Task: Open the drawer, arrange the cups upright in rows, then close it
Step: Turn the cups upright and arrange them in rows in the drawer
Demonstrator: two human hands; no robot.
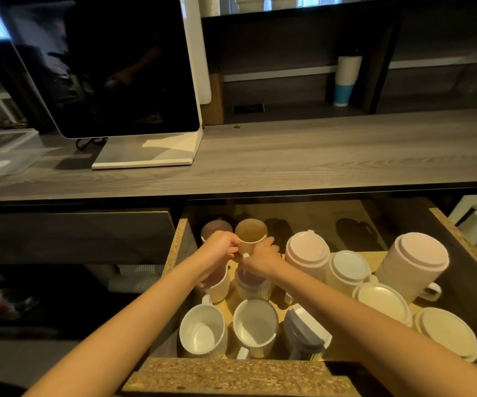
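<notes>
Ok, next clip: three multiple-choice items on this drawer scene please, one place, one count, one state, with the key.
1. Where is the yellow cup? A on the floor; B at the back of the drawer, beside the mauve cup; C in the front row.
2. How many white mugs stand upright in the front row? A one; B four; C two.
3. The drawer is: A open; B shut; C lifted out.
Key: 1 B, the left hand and right hand hold it there; 2 C, two mouths face up; 3 A, its cups show.
</notes>
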